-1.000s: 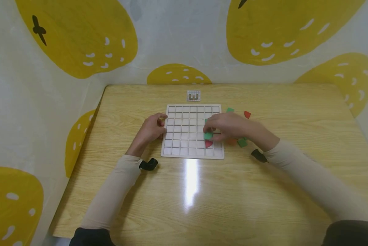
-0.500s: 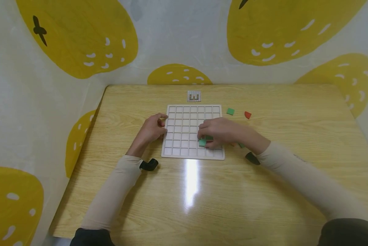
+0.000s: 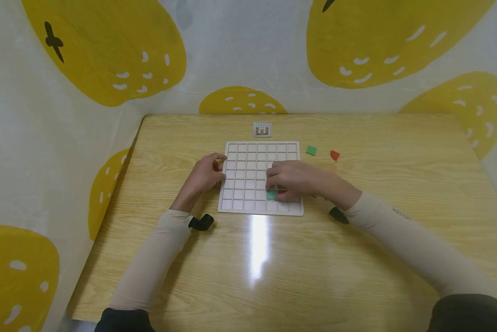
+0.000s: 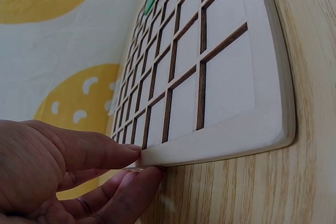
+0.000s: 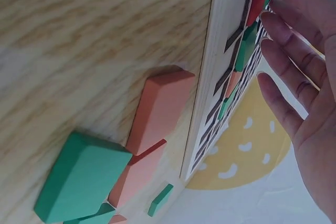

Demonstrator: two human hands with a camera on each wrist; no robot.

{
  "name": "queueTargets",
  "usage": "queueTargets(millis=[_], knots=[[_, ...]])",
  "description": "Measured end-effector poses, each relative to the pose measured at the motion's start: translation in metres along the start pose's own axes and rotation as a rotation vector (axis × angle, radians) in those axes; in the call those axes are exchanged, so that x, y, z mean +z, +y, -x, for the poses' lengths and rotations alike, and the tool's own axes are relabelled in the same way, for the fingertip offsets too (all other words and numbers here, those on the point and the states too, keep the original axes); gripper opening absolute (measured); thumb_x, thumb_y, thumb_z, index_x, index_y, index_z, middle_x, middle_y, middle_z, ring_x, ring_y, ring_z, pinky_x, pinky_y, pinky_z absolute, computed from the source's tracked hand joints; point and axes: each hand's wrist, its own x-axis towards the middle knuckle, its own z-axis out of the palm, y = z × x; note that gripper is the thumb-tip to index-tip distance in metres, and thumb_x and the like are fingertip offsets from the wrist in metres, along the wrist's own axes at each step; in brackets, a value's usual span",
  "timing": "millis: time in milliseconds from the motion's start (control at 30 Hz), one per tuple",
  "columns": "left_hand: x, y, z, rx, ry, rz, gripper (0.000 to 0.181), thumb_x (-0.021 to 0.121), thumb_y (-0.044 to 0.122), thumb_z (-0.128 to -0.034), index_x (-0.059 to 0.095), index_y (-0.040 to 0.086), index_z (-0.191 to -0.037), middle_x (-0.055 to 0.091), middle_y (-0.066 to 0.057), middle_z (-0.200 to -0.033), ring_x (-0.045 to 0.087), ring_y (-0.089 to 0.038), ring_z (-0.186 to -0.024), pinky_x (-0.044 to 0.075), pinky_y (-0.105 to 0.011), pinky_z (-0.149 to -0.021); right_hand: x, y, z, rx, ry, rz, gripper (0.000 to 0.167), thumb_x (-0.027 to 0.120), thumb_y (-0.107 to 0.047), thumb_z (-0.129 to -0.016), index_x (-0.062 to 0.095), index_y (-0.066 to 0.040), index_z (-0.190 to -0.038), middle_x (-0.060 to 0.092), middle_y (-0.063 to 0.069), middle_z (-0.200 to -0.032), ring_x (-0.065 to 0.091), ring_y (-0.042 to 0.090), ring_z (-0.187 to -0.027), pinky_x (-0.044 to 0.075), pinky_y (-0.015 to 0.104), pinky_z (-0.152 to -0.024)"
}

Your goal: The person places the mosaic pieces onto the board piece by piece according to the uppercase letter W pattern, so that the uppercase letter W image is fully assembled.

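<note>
A pale grid board (image 3: pixel 243 206) lies on the table. My left hand (image 3: pixel 207 172) pinches its left edge; in the left wrist view the thumb (image 4: pixel 105 150) is on top and bent fingers are against the side below. My right hand (image 3: pixel 294 177) is over the board's right part, fingertips and thumb at a green square tile (image 3: pixel 271 195) lying flat in a cell. Beside that tile sits a red tile (image 5: pixel 257 1), partly under the hand. Further along the board the right wrist view shows another green tile (image 5: pixel 245 48) and an orange tile (image 5: pixel 233 82).
Right of the board lie loose pieces: a green square (image 3: pixel 311 150), a red quarter-round piece (image 3: pixel 334 155), orange blocks (image 5: pixel 163 111) and a green block (image 5: pixel 81 177). Behind the board is a small pattern card (image 3: pixel 262 129). A fruit-printed sheet (image 3: pixel 248 55) hangs at the table's back edge.
My right hand has moved left and nearer with the green square tile, which has gone from tilted in the fingers to flat in a cell. My left hand has stayed at the board's edge.
</note>
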Motion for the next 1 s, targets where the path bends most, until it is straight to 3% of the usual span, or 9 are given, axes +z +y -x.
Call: queueTargets(millis=[533, 767, 1000], knots=[[0.000, 0.000, -0.002, -0.003, 0.008, -0.020, 0.056, 0.066, -0.007, -0.0878, 0.054, 0.006, -0.141, 0.053, -0.012, -0.099, 0.054, -0.023, -0.075, 0.052, -0.029, -0.060, 0.002, 0.002, 0.002, 0.015, 0.015, 0.001, 0.020, 0.080, -0.028, -0.089, 0.076, -0.017, -0.105, 0.066, -0.002, -0.104, 0.058, 0.018, -0.096, 0.055, 0.036, -0.085], [0.000, 0.002, -0.002, -0.009, 0.006, -0.014, 0.057, 0.065, -0.008, -0.0877, 0.054, 0.006, -0.142, 0.053, -0.013, -0.100, 0.054, -0.023, -0.075, 0.053, -0.030, -0.061, 0.002, 0.010, 0.011, -0.001, 0.070, -0.042, 0.020, 0.080, -0.024, -0.089, 0.076, -0.015, -0.106, 0.067, -0.001, -0.104, 0.061, 0.017, -0.096, 0.056, 0.035, -0.085], [0.000, 0.001, -0.002, -0.012, 0.003, -0.009, 0.058, 0.066, -0.008, -0.0867, 0.054, 0.006, -0.142, 0.053, -0.013, -0.100, 0.055, -0.023, -0.074, 0.054, -0.031, -0.061, -0.003, 0.022, 0.028, 0.087, 0.056, -0.081, 0.023, 0.077, -0.021, -0.091, 0.074, -0.012, -0.111, 0.068, 0.001, -0.108, 0.061, 0.019, -0.101, 0.055, 0.038, -0.090]])
